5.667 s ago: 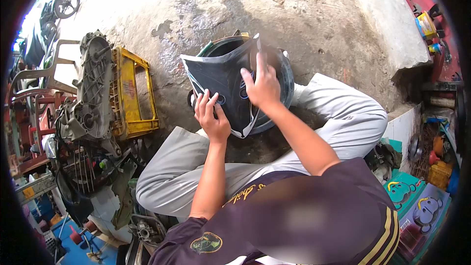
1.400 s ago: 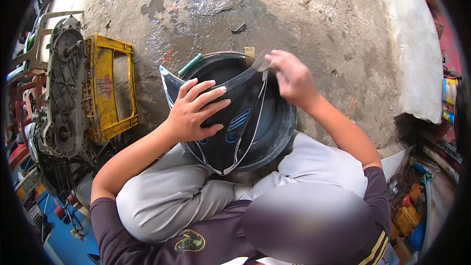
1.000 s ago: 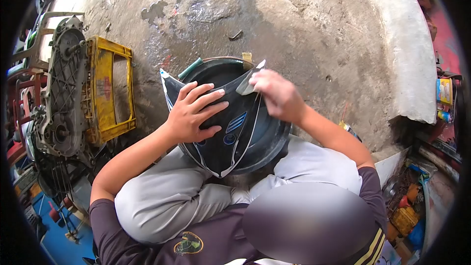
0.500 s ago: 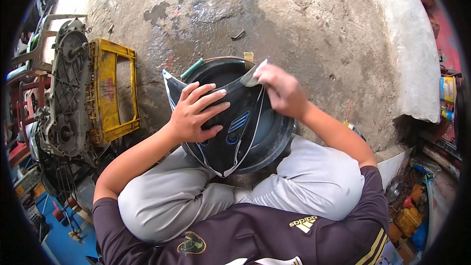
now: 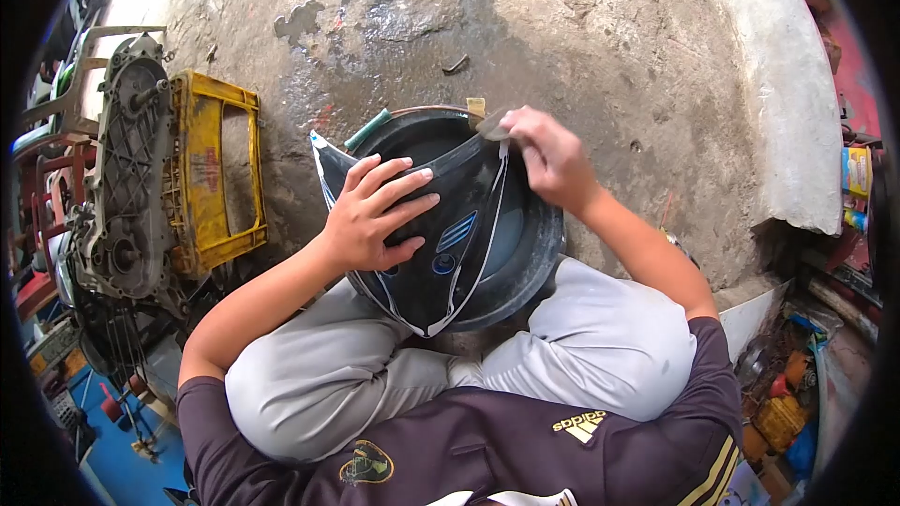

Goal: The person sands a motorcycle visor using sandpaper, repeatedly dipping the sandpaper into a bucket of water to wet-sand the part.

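A black panel (image 5: 422, 262) with white edges and blue markings lies across a dark round tub (image 5: 539, 267), its pointed end toward my lap. Spread over the panel's upper left part is my left hand (image 5: 375, 215), fingers apart and pressing flat. My right hand (image 5: 548, 155) pinches a thin grey sheet (image 5: 492, 126) against the panel's upper right corner. Water shows inside the tub under the panel. A green roll (image 5: 367, 129) and a small yellowish piece (image 5: 476, 106) are at the tub's far rim.
To the left stand a yellow crate (image 5: 202, 173) and a metal engine casing (image 5: 127, 169). A small dark metal piece (image 5: 456, 65) lies on the partly wet concrete floor (image 5: 600, 56). Assorted parts (image 5: 778, 422) are piled at the lower right.
Since half a second ago my right hand has shifted slightly, with the grey sheet now over the panel's upper right tip. My left hand and the panel have stayed in place.
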Demonstrator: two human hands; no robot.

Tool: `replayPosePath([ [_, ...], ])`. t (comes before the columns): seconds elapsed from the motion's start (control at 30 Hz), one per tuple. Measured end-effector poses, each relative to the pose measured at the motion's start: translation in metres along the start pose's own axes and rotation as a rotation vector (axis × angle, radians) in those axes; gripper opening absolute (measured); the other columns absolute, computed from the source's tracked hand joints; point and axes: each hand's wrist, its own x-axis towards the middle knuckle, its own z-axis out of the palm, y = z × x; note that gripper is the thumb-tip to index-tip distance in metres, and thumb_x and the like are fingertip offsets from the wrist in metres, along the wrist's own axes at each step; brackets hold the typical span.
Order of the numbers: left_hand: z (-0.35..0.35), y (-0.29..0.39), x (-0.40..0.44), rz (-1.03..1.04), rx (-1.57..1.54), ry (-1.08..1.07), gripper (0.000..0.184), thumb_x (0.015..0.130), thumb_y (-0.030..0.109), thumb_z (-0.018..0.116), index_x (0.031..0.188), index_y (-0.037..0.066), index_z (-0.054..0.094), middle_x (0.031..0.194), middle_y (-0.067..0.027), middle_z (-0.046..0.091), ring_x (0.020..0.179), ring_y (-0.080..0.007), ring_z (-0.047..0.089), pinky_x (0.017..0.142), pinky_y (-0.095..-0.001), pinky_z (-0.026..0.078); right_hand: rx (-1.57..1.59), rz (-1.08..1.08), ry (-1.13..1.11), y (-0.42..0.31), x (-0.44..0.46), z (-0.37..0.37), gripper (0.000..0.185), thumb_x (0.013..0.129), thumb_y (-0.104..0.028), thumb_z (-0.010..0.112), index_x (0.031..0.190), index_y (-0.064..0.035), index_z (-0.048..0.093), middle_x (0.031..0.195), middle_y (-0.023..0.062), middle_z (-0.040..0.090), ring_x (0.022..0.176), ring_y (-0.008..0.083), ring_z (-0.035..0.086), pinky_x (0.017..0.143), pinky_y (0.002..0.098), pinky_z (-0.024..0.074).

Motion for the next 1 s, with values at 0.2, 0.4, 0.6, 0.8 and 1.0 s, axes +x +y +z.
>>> replayPosePath([
  [0.2,0.000,-0.001,0.000,0.012,-0.007,0.015,0.062,0.074,0.033,0.082,0.134,0.020,0.074,0.151,-0.0085,0.062,0.142,-0.0361,0.054,0.121,-0.0563,0.033,0.012,0.109,0.006,-0.005,0.000,-0.001,0.030,0.090,0.011,0.062,0.117,-0.0004,0.066,0.123,0.0198,0.073,0.121,0.0398,0.070,0.105,0.0452,0.0571],
  [0.4,-0.001,0.000,0.000,0.003,-0.012,0.007,0.060,0.075,0.032,0.082,0.133,0.020,0.074,0.151,-0.0084,0.062,0.142,-0.0362,0.054,0.121,-0.0568,0.033,-0.053,-0.211,-0.067,-0.010,-0.002,0.005,0.026,0.091,0.008,0.062,0.116,0.0001,0.065,0.121,0.0207,0.073,0.115,0.0420,0.071,0.100,0.0456,0.0591],
  [0.6,0.000,-0.001,0.000,0.005,-0.010,0.015,0.061,0.074,0.032,0.082,0.133,0.020,0.074,0.151,-0.0086,0.061,0.142,-0.0362,0.054,0.121,-0.0573,0.033,0.006,-0.196,-0.100,-0.026,-0.001,0.006,0.024,0.092,0.008,0.064,0.115,0.0009,0.066,0.119,0.0207,0.073,0.117,0.0410,0.071,0.103,0.0454,0.0584],
  [0.8,-0.001,0.000,0.001,-0.001,0.003,0.005,0.060,0.078,0.035,0.081,0.136,0.021,0.073,0.153,-0.0054,0.060,0.144,-0.0327,0.052,0.122,-0.0539,0.033,-0.047,-0.084,-0.040,-0.002,0.000,0.004,0.028,0.091,0.008,0.066,0.117,-0.0010,0.065,0.123,0.0196,0.073,0.121,0.0388,0.070,0.105,0.0461,0.0575],
  [1.0,-0.001,0.000,0.000,0.005,-0.011,0.010,0.060,0.076,0.031,0.081,0.135,0.020,0.073,0.152,-0.0089,0.061,0.142,-0.0364,0.054,0.120,-0.0569,0.033,0.058,0.023,-0.059,-0.004,0.005,0.000,0.028,0.090,0.008,0.067,0.115,-0.0025,0.065,0.123,0.0186,0.073,0.120,0.0389,0.070,0.103,0.0453,0.0584],
])
